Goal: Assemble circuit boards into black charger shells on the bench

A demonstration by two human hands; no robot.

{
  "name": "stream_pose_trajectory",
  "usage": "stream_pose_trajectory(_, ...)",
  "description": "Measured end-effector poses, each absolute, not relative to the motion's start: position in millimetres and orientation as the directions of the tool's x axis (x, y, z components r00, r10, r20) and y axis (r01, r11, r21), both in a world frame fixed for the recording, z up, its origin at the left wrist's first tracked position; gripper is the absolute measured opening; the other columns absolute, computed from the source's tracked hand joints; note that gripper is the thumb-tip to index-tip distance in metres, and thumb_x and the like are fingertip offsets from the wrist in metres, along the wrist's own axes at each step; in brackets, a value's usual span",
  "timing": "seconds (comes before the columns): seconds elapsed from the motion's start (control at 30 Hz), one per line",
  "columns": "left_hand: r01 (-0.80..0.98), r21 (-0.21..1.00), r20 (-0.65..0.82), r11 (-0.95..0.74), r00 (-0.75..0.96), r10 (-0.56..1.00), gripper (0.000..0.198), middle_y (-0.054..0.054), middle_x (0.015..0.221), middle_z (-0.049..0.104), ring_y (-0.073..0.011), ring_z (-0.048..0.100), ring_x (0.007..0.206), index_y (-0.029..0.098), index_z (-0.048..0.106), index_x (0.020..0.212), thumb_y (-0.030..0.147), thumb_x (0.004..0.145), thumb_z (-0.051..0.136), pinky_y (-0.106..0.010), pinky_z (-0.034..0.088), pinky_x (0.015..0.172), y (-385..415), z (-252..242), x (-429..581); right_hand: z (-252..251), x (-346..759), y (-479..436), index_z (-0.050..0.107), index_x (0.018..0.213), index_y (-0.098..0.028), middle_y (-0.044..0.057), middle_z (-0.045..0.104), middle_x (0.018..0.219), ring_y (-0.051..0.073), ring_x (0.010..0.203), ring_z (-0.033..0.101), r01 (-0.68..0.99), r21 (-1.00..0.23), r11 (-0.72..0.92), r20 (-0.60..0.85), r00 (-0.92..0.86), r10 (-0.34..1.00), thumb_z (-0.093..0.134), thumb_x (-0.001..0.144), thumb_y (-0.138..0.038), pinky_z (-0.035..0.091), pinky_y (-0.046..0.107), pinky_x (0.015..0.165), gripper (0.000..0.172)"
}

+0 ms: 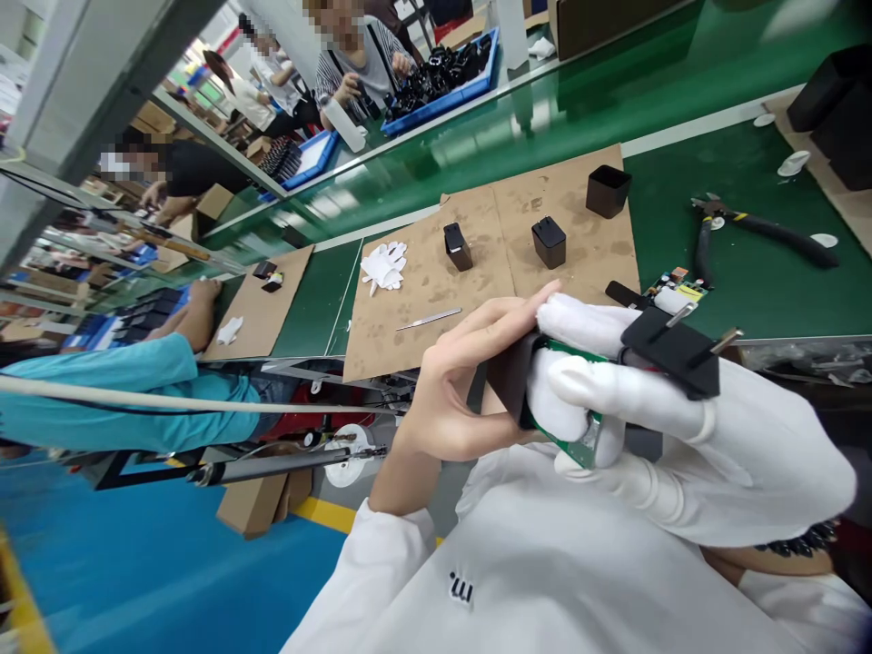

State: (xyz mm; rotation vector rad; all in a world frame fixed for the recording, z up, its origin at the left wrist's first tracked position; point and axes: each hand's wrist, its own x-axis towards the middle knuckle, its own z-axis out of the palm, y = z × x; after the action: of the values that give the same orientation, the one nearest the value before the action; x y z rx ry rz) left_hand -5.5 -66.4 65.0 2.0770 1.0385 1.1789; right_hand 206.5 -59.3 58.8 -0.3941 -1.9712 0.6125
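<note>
My bare left hand point(453, 391) is closed around a black plastic charger housing point(505, 386), its opening facing right. A white glove covers my right hand point(742, 454), which grips a green circuit board point(582, 451) at the mouth of the housing. How far the board sits inside is hidden by the gloved fingers. A black plug cap point(671, 350) with two metal prongs lies across the gloved fingers. Just behind my right hand, another small circuit board point(674, 295) with colored parts lies on the bench.
On the cardboard point(490, 300) are two black chargers with prongs point(458, 247), an open black housing point(609, 191), tweezers point(429, 320) and a white glove point(383, 268). Cutting pliers point(763, 232) lie at right. A co-worker's arm point(194, 318) is at left; other people sit across the bench.
</note>
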Motion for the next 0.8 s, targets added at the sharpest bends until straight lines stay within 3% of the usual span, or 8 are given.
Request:
stream_pose_trajectory(0.1,0.338,0.746,0.478,-0.573,0.328,0.815,0.060,-0.004,0.123,0.073,-0.0396,0.065,0.125,0.032,0.066,0.134,0.045,0.077,0.079,-0.047,0.057,0.101,-66,66,-3,61,207,-56,0.058,0.133,-0.017,0.011,0.068,0.134,0.017,0.127,0.065,0.067,-0.444,0.894,0.770,-0.482,0.419,0.044,0.104,-0.025,0.050,0.032,0.114,0.034)
stream_pose_trajectory(0.23,0.193,0.790,0.507,-0.582,0.330,0.797,0.064,-0.006,0.127,0.072,-0.0366,0.066,0.124,0.031,0.068,0.134,0.035,0.073,0.085,-0.044,0.055,0.106,-64,63,1,66,206,-55,0.061,0.129,-0.020,0.004,0.077,0.097,0.021,0.119,0.069,0.101,-0.400,0.911,0.763,-0.515,0.392,0.051,0.098,-0.020,0.053,0.037,0.110,0.032)
stream_pose_trajectory(0.33,0.132,0.846,0.461,-0.517,0.309,0.832,0.066,-0.009,0.130,0.071,-0.0357,0.066,0.125,0.027,0.070,0.131,0.035,0.068,0.089,-0.044,0.054,0.106,-62,55,3,64,201,-55,0.062,0.130,-0.019,0.013,0.072,0.124,0.029,0.123,0.067,0.252,-0.381,0.890,0.733,-0.504,0.457,0.056,0.096,-0.020,0.055,0.047,0.107,0.035)
stream_pose_trajectory(0.47,0.083,0.950,0.277,-0.301,0.219,0.936,0.076,-0.009,0.128,0.072,-0.0323,0.067,0.122,0.022,0.069,0.125,0.044,0.058,0.096,-0.041,0.057,0.102,-57,35,9,47,197,-45,0.056,0.145,-0.019,0.021,0.050,0.154,0.042,0.143,0.048,0.280,-0.451,0.848,0.664,-0.529,0.528,0.067,0.089,-0.061,0.039,0.063,0.118,0.070)
stream_pose_trajectory(0.53,0.054,0.972,0.217,-0.228,0.160,0.963,0.079,-0.009,0.125,0.073,-0.0311,0.068,0.121,0.021,0.068,0.122,0.045,0.053,0.099,-0.041,0.056,0.104,-52,23,12,38,196,-37,0.057,0.146,-0.021,0.021,0.052,0.151,0.044,0.141,0.049,0.272,-0.551,0.789,0.587,-0.546,0.598,0.067,0.082,-0.072,0.046,0.063,0.112,0.083)
stream_pose_trajectory(0.63,0.018,0.984,0.176,-0.179,0.111,0.978,0.080,-0.011,0.127,0.071,-0.0319,0.067,0.123,0.019,0.068,0.121,0.047,0.052,0.099,-0.043,0.054,0.107,-42,4,17,29,197,-26,0.068,0.136,-0.025,0.015,0.063,0.138,0.035,0.121,0.066,0.276,-0.684,0.675,0.489,-0.512,0.706,0.061,0.093,-0.060,0.058,0.050,0.097,0.055)
stream_pose_trajectory(0.7,-0.015,0.992,0.126,-0.125,0.140,0.982,0.087,-0.014,0.129,0.070,-0.0337,0.066,0.124,0.018,0.066,0.125,0.047,0.050,0.099,-0.045,0.053,0.108,-36,-7,21,26,200,-23,0.080,0.112,-0.025,0.010,0.074,0.118,0.026,0.100,0.073,0.248,-0.756,0.605,0.468,-0.441,0.766,0.058,0.099,-0.050,0.061,0.039,0.087,0.036)
stream_pose_trajectory(0.8,-0.089,0.995,0.072,-0.048,0.288,0.955,0.094,-0.014,0.131,0.070,-0.0361,0.065,0.126,0.018,0.067,0.127,0.043,0.043,0.102,-0.047,0.052,0.110,-31,-15,25,25,213,-21,0.083,0.079,-0.027,0.003,0.077,0.082,0.019,0.077,0.073,0.167,-0.859,0.483,0.400,-0.370,0.839,0.063,0.097,-0.044,0.061,0.032,0.081,0.032)
